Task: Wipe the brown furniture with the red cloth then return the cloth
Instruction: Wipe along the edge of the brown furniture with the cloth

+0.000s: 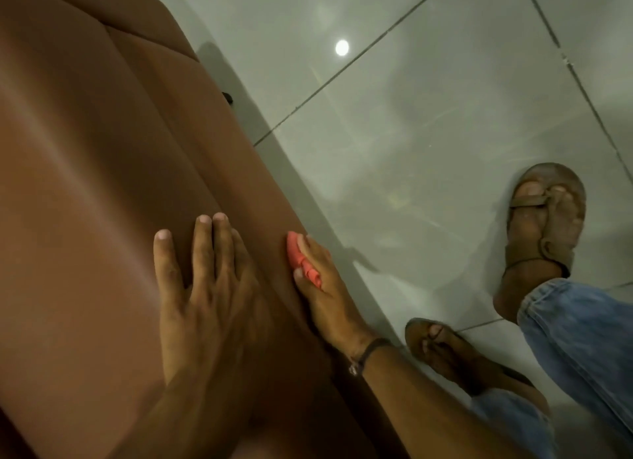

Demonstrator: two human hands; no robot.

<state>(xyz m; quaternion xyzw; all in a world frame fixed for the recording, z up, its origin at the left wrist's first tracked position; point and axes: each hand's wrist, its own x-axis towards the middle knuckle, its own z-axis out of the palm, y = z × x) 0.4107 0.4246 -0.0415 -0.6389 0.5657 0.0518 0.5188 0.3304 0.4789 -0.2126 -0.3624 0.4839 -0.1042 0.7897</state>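
Note:
The brown furniture (96,170) is a smooth leather-like seat that fills the left half of the view. My left hand (202,287) lies flat on its top surface with the fingers spread, holding nothing. My right hand (325,297) presses the red cloth (299,260) against the seat's right side edge. The cloth is bunched under my fingers and only a small part shows between them. A dark cord band sits on my right wrist.
A glossy grey tiled floor (411,116) with dark grout lines runs along the right of the seat. My two feet in brown sandals (544,225) stand on it close to the seat, below blue jeans (579,349). A small dark knob (227,98) pokes out at the seat's edge.

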